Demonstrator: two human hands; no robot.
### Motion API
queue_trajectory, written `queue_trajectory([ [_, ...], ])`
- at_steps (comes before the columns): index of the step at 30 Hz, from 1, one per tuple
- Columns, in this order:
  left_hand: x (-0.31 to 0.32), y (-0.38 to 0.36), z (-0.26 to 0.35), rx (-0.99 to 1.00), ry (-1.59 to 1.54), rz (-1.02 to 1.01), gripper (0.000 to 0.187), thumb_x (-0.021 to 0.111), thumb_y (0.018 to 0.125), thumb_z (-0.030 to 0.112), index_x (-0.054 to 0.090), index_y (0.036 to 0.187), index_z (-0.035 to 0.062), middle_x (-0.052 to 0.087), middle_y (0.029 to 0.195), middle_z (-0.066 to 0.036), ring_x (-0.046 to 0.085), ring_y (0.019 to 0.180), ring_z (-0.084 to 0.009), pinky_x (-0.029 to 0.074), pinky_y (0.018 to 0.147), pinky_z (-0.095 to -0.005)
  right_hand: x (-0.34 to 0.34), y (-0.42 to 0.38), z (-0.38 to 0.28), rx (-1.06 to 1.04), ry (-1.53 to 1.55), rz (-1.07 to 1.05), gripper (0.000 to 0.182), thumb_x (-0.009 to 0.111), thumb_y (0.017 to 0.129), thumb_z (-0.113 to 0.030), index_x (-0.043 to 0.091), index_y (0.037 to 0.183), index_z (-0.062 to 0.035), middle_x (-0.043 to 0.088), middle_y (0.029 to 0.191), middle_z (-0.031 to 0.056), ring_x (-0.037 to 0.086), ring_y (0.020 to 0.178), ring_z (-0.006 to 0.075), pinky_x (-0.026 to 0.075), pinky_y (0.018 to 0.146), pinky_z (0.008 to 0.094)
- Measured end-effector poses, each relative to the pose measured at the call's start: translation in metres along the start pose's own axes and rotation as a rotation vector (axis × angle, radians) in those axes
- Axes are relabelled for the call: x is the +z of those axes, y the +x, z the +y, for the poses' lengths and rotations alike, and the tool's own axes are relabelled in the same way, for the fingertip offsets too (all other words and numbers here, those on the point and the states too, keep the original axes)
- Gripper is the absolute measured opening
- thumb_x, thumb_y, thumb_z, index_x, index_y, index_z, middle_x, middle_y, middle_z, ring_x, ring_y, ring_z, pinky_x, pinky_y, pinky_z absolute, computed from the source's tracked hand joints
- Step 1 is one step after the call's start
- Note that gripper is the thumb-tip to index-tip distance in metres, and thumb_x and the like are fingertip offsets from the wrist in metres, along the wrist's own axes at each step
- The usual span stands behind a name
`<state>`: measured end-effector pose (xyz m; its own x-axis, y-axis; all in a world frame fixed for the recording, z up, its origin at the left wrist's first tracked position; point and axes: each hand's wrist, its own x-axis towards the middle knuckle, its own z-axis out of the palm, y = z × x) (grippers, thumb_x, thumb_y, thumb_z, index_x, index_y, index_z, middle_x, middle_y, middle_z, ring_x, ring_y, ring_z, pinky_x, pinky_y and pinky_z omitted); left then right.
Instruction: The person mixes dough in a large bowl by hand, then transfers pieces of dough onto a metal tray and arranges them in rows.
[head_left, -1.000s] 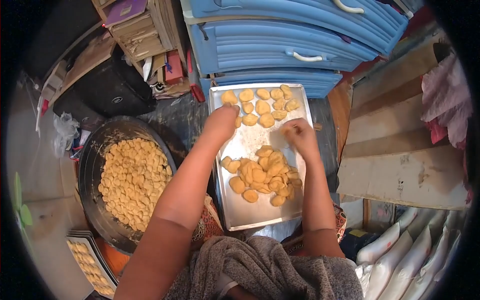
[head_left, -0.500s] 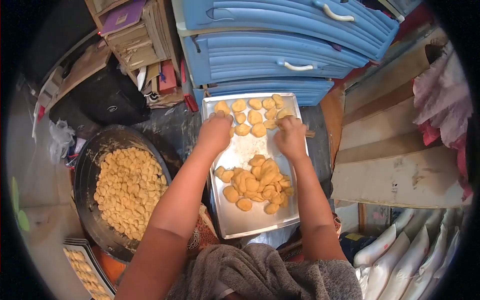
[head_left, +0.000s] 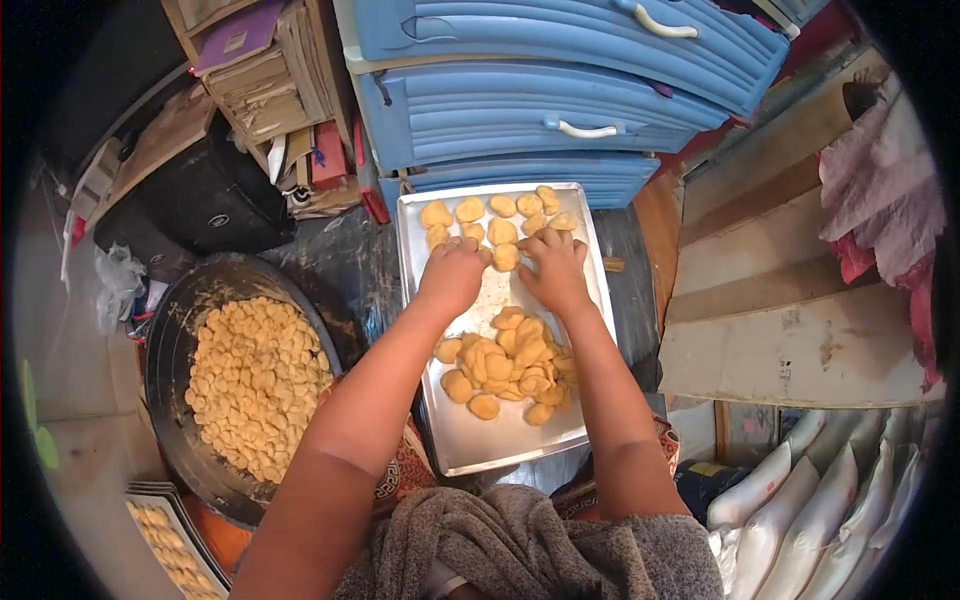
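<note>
A metal baking tray [head_left: 468, 445] lies before me with yellow-orange dough pieces on it. Flattened pieces stand in loose rows on its far half, among them a round dough piece [head_left: 505, 257] between my two hands. My left hand [head_left: 453, 275] is closed, its fingers bent down over dough at the left of the rows. On the right side, my right hand [head_left: 553, 268] curls its fingers over dough pieces, the thumb close to the round one. What sits under both sets of fingertips is mostly hidden. A heaped pile of dough pieces [head_left: 510, 365] rests on the near half.
Left of the tray stands a large black tub [head_left: 165, 400] full of small dough pieces [head_left: 255, 385]. Blue drawers [head_left: 540, 110] rise behind. Stacked trays [head_left: 165, 540] sit at lower left. Cardboard [head_left: 790, 340] and white filled bags [head_left: 800, 510] are on the right.
Both hands have come inward and slightly toward me, from the tray's sides to nearer its middle. The whole view has shifted a little.
</note>
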<state>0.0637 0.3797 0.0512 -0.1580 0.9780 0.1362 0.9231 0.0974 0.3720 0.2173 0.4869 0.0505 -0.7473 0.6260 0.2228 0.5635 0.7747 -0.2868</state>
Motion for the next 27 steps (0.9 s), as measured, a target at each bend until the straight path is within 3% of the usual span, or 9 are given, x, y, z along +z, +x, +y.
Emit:
queue_trajectory([
  [4, 0.001, 0.001, -0.002, 0.009, -0.002, -0.002, 0.019, 0.050, 0.076, 0.002, 0.064, 0.088, 0.0079, 0.059, 0.095, -0.012, 0.055, 0.098, -0.0302, 0.042, 0.085, -0.0409, -0.001, -0.001, -0.007, -0.082, 0.133, 0.038, 0.041, 0.070, 0.068, -0.019, 0.059, 0.108, -0.0181, 0.053, 0.106, 0.0045, 0.043, 0.108, 0.0260, 0.028, 0.089, 0.0426],
  [6, 0.000, 0.003, -0.002, -0.029, 0.022, -0.089, 0.024, 0.064, 0.071, 0.007, 0.063, 0.095, 0.0094, 0.057, 0.096, -0.010, 0.055, 0.097, -0.0300, 0.041, 0.087, -0.0401, 0.001, -0.001, -0.008, -0.124, 0.085, -0.008, 0.038, 0.070, 0.068, -0.018, 0.061, 0.104, -0.0184, 0.055, 0.106, 0.0044, 0.043, 0.109, 0.0255, 0.028, 0.089, 0.0427],
  [19, -0.003, 0.002, -0.005, 0.006, -0.014, -0.050, 0.023, 0.064, 0.070, 0.007, 0.063, 0.093, 0.0087, 0.058, 0.093, -0.011, 0.055, 0.096, -0.0303, 0.043, 0.085, -0.0405, 0.003, -0.004, -0.007, 0.002, 0.062, 0.067, 0.036, 0.071, 0.070, -0.017, 0.060, 0.104, -0.0140, 0.059, 0.100, 0.0054, 0.047, 0.105, 0.0244, 0.028, 0.088, 0.0402],
  [22, -0.010, 0.003, -0.007, 0.011, -0.089, -0.037, 0.018, 0.054, 0.075, 0.003, 0.064, 0.088, 0.0082, 0.059, 0.093, -0.011, 0.056, 0.095, -0.0297, 0.042, 0.083, -0.0407, -0.014, -0.011, -0.011, 0.019, 0.144, 0.099, 0.033, 0.072, 0.070, -0.019, 0.061, 0.101, -0.0116, 0.060, 0.099, 0.0081, 0.051, 0.101, 0.0258, 0.034, 0.085, 0.0394],
  [24, -0.013, 0.006, -0.008, -0.026, -0.105, -0.041, 0.015, 0.056, 0.073, 0.003, 0.063, 0.086, 0.0074, 0.059, 0.093, -0.013, 0.057, 0.094, -0.0313, 0.044, 0.082, -0.0417, -0.027, -0.018, -0.017, 0.278, 0.437, -0.188, 0.030, 0.071, 0.071, -0.022, 0.061, 0.096, -0.0076, 0.059, 0.098, 0.0109, 0.055, 0.092, 0.0288, 0.042, 0.080, 0.0378],
  [25, -0.015, 0.006, -0.009, -0.026, -0.106, -0.043, 0.015, 0.056, 0.073, 0.003, 0.063, 0.086, 0.0074, 0.059, 0.093, -0.013, 0.057, 0.094, -0.0313, 0.044, 0.082, -0.0417, -0.031, -0.023, -0.021, 0.197, 0.402, -0.239, 0.028, 0.070, 0.072, -0.023, 0.061, 0.093, -0.0059, 0.058, 0.092, 0.0124, 0.058, 0.084, 0.0309, 0.047, 0.073, 0.0373],
  [27, -0.022, 0.006, -0.010, -0.029, -0.172, -0.003, 0.016, 0.063, 0.071, 0.006, 0.061, 0.087, 0.0055, 0.059, 0.089, -0.014, 0.058, 0.088, -0.0323, 0.046, 0.077, -0.0408, -0.019, -0.037, -0.021, 0.087, 0.350, -0.298, 0.026, 0.069, 0.073, -0.022, 0.061, 0.092, -0.0062, 0.059, 0.090, 0.0132, 0.059, 0.083, 0.0304, 0.047, 0.072, 0.0375],
])
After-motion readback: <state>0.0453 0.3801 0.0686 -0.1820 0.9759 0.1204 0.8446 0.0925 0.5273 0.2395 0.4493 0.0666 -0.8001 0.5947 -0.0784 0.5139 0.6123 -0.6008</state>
